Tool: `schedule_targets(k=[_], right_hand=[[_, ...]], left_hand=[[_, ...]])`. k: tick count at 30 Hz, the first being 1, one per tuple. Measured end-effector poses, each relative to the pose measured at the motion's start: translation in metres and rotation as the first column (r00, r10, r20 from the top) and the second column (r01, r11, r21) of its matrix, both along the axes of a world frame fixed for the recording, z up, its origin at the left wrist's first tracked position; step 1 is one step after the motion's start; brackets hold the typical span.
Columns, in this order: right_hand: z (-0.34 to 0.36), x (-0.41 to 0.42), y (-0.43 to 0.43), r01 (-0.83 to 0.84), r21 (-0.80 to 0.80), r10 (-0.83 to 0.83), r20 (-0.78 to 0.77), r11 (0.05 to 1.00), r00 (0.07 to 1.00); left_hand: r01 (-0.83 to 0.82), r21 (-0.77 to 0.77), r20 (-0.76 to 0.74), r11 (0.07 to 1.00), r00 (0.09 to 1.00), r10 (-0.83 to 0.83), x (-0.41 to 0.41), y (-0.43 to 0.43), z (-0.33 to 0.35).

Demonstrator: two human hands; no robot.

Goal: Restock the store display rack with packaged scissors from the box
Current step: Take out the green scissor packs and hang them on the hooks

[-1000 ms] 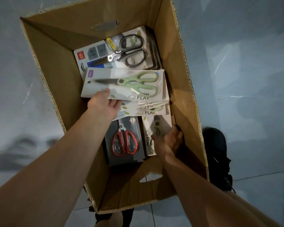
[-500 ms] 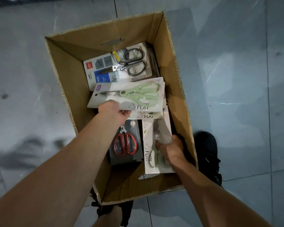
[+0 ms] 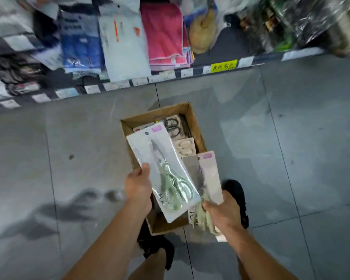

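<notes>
Two bare forearms reach up from the bottom edge of the frame. The left hand [image 3: 138,186], just left of centre, grips the left edge of a pack of scissors [image 3: 166,158], thumb curled over the front and fingers behind. This pack is a long white card under a clear, glossy blister. It has a purple label at its upper end and holds one pair of pale green-handled scissors, blades pointing toward the top of the frame. The right hand [image 3: 223,214], lower right of centre, has its fingers curled round the lower end of a second pack [image 3: 209,174]. That one is a pinkish-white card with a like purple label, partly tucked behind the first; I cannot tell whether more cards lie under it. Both packs are held above the one open cardboard box [image 3: 143,119], which stands on the grey tiled floor [image 3: 79,158] at centre frame. Two more packs show inside it: a dark-handled pair [image 3: 172,126] at the far end and a pale-handled pair [image 3: 185,147] just below. Two black shoes [image 3: 235,191] sit by the box, one to its right and one at its lower left. Across the top runs the display rack [image 3: 190,73], its edge lined with price tags, one a yellow tag [image 3: 223,66]. Blurred goods sit above it, among them a blue packet [image 3: 81,43] and pink cloths [image 3: 164,33].
</notes>
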State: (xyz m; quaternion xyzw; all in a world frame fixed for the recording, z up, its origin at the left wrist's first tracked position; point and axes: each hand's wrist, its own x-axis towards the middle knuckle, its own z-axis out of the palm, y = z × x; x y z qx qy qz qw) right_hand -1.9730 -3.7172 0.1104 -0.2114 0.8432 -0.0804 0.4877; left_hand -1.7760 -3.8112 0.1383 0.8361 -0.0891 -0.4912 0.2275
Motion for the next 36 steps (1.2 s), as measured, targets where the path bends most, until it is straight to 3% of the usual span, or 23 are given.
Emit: schedule_targets(k=[4, 9, 14, 19, 23, 26, 30, 36], right_hand=[[0.092, -0.008, -0.027, 0.067, -0.199, -0.059, 0.046, 0.978, 0.997], [0.232, -0.027, -0.063, 0.121, -0.468, -0.132, 0.01, 0.876, 0.991], [0.365, -0.055, -0.076, 0.181, -0.583, -0.155, 0.094, 0.792, 0.983], [0.48, -0.093, -0.079, 0.223, -0.71, -0.155, 0.16, 0.668, 0.975], [0.532, -0.136, -0.062, 0.306, -0.742, -0.128, 0.288, 0.596, 0.949], [0.553, -0.177, -0.04, 0.322, -0.769, -0.128, 0.304, 0.552, 0.944], [0.569, -0.239, -0.008, 0.306, -0.784, -0.111, 0.294, 0.54, 0.949], [0.592, -0.329, 0.019, 0.284, -0.78, -0.113, 0.268, 0.558, 0.957]], left_hand=[[0.241, -0.141, 0.085, 0.96, 0.969, -0.23, 0.015, -0.018, 0.098], [0.355, -0.311, 0.133, 0.882, 0.935, -0.329, 0.02, -0.045, 0.221], [0.423, -0.483, 0.156, 0.767, 0.903, -0.4, -0.004, -0.073, 0.345], [0.362, -0.566, 0.032, 0.741, 0.908, -0.418, -0.042, -0.08, 0.445], [0.285, -0.588, -0.113, 0.757, 0.897, -0.426, -0.082, -0.064, 0.495], [0.35, -0.603, -0.04, 0.717, 0.884, -0.465, -0.122, -0.039, 0.521], [0.305, -0.64, -0.067, 0.706, 0.893, -0.446, -0.183, -0.005, 0.541], [0.41, -0.679, 0.106, 0.609, 0.875, -0.472, -0.257, 0.028, 0.561]])
